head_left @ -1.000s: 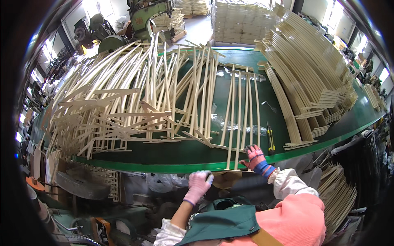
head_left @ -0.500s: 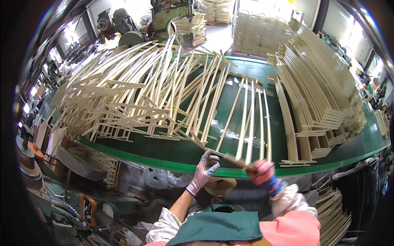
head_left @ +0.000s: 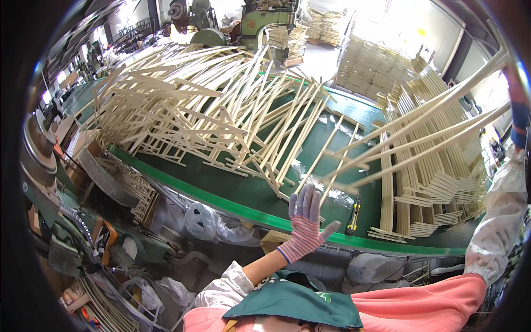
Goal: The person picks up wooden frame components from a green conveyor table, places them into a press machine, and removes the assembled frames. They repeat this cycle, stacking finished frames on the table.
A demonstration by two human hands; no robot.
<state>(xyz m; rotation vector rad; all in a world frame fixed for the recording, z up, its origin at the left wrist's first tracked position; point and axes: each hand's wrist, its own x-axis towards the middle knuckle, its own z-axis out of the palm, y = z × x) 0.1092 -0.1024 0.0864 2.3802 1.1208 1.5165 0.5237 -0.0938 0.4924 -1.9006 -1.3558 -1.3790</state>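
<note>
My right hand (head_left: 518,105), in a red and blue glove, is raised at the right rim and grips the far end of a wooden slat frame (head_left: 420,130). The frame is lifted and slants over the green table (head_left: 221,185). My left hand (head_left: 306,220), in a grey and striped glove, is spread open under the frame's lower end, with its fingertips at the slats. A big tangled pile of the same frames (head_left: 182,110) covers the table's left and middle. A neater stack of frames (head_left: 437,185) lies on the right, below the lifted frame.
A yellow-handled tool (head_left: 352,217) lies on the table near its front edge. Stacked wood on pallets (head_left: 370,66) and a green machine (head_left: 260,22) stand behind the table. Plastic bags (head_left: 202,220) and a rack of frames (head_left: 130,185) sit below the table's front.
My right hand has swung up and right from the table's front edge, lifting the slat frame. My left hand let go and opened under its lower end.
</note>
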